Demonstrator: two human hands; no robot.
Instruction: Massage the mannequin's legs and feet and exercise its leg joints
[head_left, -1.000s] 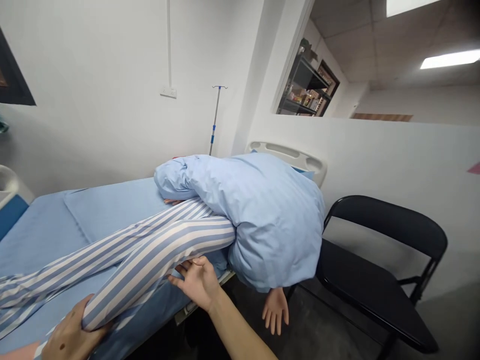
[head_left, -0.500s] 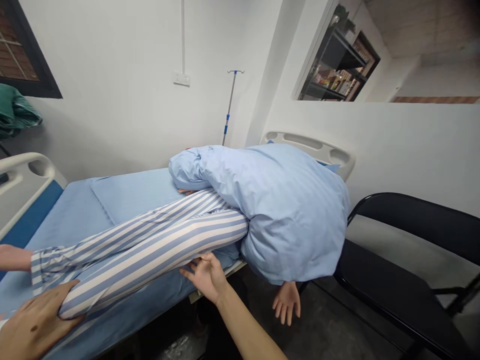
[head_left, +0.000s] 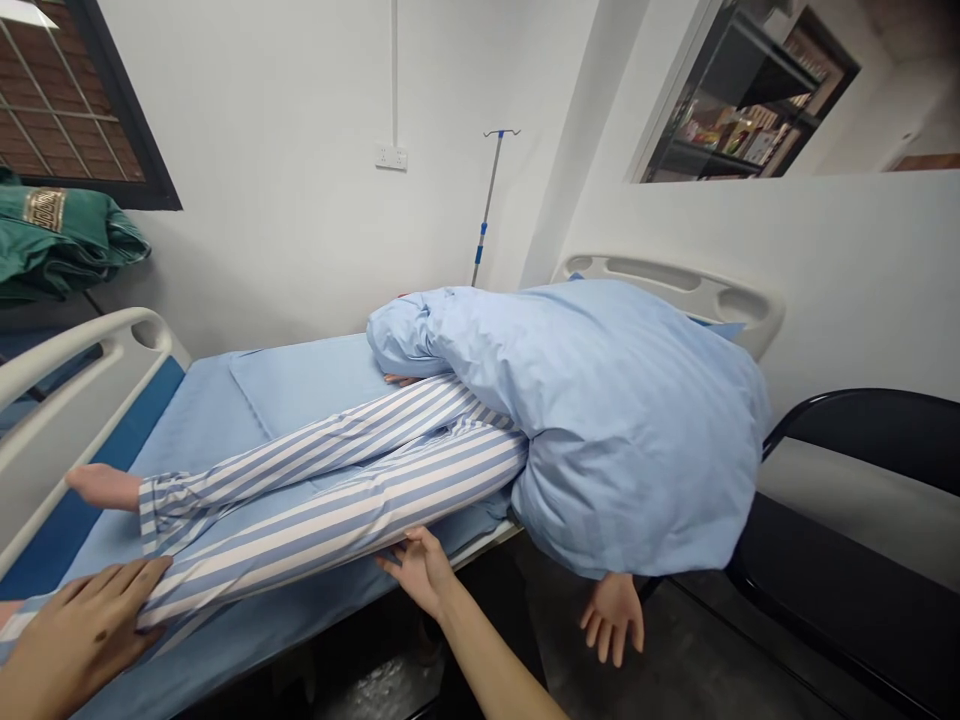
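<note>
A nursing mannequin in blue-and-white striped pyjama trousers lies on the hospital bed, its upper body and head hidden under a bunched pale blue quilt [head_left: 637, 430]. My left hand [head_left: 82, 625] lies with its fingers against the lower end of the near trouser leg [head_left: 330, 520]. My right hand [head_left: 420, 572] is spread at the mattress edge, its fingertips just under that leg. A bare mannequin foot [head_left: 101, 487] sticks out of the far trouser cuff. A mannequin hand [head_left: 613, 615] hangs below the quilt, beyond the bed's side.
A blue sheet [head_left: 202, 420] covers the mattress. A white bed rail [head_left: 67, 400] stands at the left and a white bed end panel [head_left: 675, 295] at the far end. A black folding chair [head_left: 847, 530] is on the right. An IV pole [head_left: 487, 200] stands by the wall.
The view has swung left, bringing the bare foot and bed rail into sight. My left hand has gone from wrapping the leg to lying flatter against it. My right hand stays at the mattress edge.
</note>
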